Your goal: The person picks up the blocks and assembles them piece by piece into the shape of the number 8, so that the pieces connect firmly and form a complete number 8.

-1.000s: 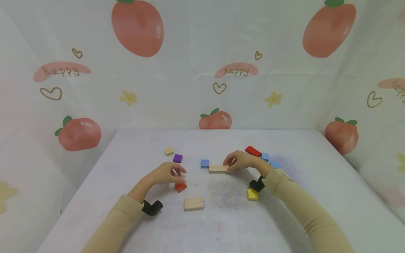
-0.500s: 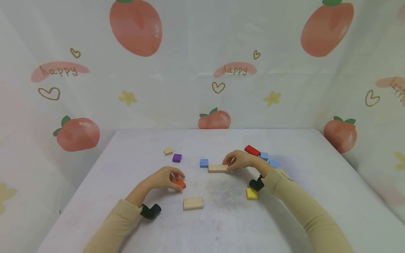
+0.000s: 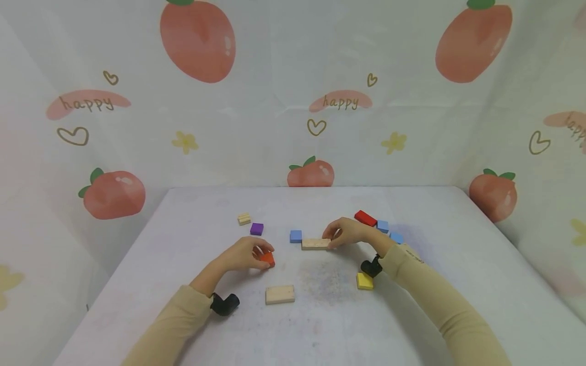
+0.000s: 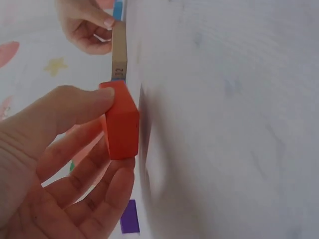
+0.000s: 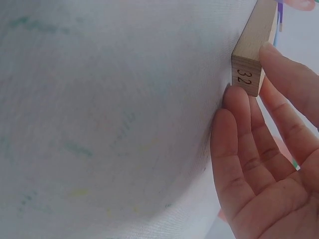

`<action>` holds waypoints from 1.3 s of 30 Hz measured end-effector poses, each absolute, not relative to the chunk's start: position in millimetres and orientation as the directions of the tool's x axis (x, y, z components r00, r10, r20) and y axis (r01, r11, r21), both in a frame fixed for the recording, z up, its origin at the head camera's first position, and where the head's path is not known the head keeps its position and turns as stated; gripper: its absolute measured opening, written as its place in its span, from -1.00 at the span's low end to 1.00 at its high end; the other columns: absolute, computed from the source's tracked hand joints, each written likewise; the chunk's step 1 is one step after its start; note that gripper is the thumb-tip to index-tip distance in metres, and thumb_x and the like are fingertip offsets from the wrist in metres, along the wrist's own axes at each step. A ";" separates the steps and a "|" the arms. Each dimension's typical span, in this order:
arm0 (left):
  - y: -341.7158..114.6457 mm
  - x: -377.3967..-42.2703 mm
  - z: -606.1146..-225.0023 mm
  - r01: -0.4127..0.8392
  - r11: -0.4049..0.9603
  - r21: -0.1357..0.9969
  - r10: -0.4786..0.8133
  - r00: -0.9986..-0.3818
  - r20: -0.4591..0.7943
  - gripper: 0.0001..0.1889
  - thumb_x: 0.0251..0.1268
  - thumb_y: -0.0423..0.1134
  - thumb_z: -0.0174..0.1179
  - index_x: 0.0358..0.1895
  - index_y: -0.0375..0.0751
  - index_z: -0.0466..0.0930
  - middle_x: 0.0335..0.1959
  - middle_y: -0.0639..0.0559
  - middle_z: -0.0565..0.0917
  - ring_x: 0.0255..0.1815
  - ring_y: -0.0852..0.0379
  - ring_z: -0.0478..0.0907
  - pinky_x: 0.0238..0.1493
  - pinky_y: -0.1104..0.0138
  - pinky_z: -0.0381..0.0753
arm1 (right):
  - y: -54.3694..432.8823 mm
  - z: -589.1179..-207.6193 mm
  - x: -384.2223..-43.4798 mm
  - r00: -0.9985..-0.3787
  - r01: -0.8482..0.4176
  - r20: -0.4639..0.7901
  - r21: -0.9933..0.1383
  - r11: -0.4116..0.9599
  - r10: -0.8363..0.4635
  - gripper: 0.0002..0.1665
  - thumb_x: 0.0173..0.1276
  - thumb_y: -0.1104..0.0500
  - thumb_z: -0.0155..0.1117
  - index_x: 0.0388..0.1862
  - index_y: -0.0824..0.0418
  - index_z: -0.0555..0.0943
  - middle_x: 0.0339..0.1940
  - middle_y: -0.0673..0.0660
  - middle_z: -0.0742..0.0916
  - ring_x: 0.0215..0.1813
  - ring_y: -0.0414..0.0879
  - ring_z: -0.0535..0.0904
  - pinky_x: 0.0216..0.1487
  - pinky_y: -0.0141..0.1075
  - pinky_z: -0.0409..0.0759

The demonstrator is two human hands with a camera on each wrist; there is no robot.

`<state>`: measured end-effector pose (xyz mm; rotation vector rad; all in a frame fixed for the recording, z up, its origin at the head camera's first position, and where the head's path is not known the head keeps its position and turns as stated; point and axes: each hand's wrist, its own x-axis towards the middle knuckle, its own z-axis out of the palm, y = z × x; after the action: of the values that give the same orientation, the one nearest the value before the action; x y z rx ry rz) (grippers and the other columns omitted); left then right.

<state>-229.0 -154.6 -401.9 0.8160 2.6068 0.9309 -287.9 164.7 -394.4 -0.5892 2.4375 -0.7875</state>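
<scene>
My left hand pinches an orange-red block between thumb and fingers, close over the white table. My right hand holds the right end of a long plain wooden block, thumb on one side and fingers on the other. The number 32 is printed on that block's end in the right wrist view. A blue block sits at its far left corner. Left of the blue block lies a purple block, beyond the left hand.
Another plain wooden block lies at the front, and a yellow block is below the right wrist. Beyond the right forearm are a red block and two blue blocks. Small ridged pale pieces lie at the back left.
The left hand took hold of the orange-red block and moved it a little right and away from the body. The right hand stays on the wooden block.
</scene>
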 end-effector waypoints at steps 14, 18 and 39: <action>-110.7 -239.4 -396.2 0.440 0.625 0.645 0.613 -0.788 -0.056 -0.66 0.07 -0.32 0.33 -0.04 -0.32 0.62 -0.13 -0.12 0.68 -0.16 0.09 0.57 -0.11 0.36 0.61 | 166.2 -394.9 -286.7 -0.780 -0.240 -0.323 -0.637 0.733 -0.536 -0.72 0.17 0.14 0.36 -0.12 0.15 0.63 -0.19 0.09 0.65 -0.14 -0.11 0.54 -0.07 -0.31 0.57; -102.5 -241.6 -395.8 0.449 0.628 0.635 0.620 -0.783 -0.060 -0.67 0.06 -0.32 0.33 -0.06 -0.30 0.63 -0.13 -0.13 0.68 -0.17 0.09 0.56 -0.13 0.39 0.61 | 166.6 -394.9 -286.6 -0.779 -0.249 -0.318 -0.636 0.731 -0.541 -0.72 0.17 0.14 0.36 -0.12 0.15 0.63 -0.17 0.09 0.66 -0.14 -0.12 0.53 -0.08 -0.32 0.57; -88.0 -251.3 -399.9 0.448 0.622 0.642 0.628 -0.775 -0.069 -0.70 0.02 -0.31 0.35 -0.12 -0.28 0.66 -0.24 -0.07 0.68 -0.21 0.13 0.55 -0.15 0.39 0.58 | 165.7 -394.4 -287.9 -0.776 -0.250 -0.321 -0.633 0.733 -0.542 -0.71 0.17 0.14 0.37 -0.12 0.15 0.62 -0.19 0.08 0.66 -0.17 -0.13 0.53 -0.10 -0.32 0.56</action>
<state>-251.3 -88.0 -399.9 0.8718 2.5610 0.8982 -287.9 165.7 -394.4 -0.6016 2.4395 -0.7920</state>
